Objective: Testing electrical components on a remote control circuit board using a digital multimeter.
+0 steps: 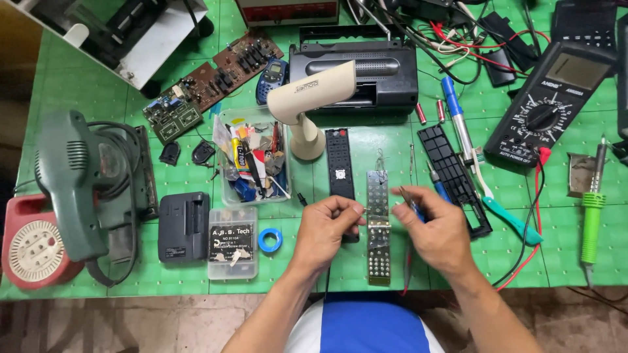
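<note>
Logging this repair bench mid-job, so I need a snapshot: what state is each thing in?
Remote circuit board: bare, out of its casing, flat on the table.
Left hand: pinching the board's left edge.
Right hand: closed on a blue-handled tool.
Remote casing: open, empty, lying flat.
Multimeter: screen blank.
Clear parts box: open, filled.

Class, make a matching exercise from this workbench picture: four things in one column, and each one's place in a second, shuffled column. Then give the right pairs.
Things
1. long metallic circuit board strip
2. small blue tape roll
3. black multimeter with dial
4. green power sander

Places
A. far left of the green table
B. upper right
C. between the left hand and right hand
D. beside the small clear plastic box

Pairs: 1-C, 2-D, 3-B, 4-A
</note>
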